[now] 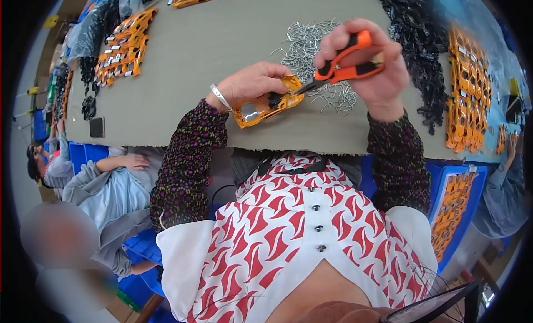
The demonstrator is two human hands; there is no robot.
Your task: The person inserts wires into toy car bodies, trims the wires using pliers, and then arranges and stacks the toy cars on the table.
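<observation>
Orange casing (267, 113) pinched in the left hand (250, 83), pliers (341, 74) in the right hand (382, 87).

The left hand pinches the casing by its far edge, near the end where the pliers' tips reach in, probably to steady that end while leaving the hollow inside open to the tool; the casing sits just above the table (205, 51), slanting toward the body. The right hand is wrapped around the pliers' handles, which stand spread; whether the tips clasp anything, I cannot tell. Bent wires (305, 41) lie beyond and beneath the pliers, likely placed there for easy reach. The left forearm angles inward, wrist low, palm turned down; the right hand is raised higher, forearm upright in view, wrist bent so the tool points across to the casing.
</observation>
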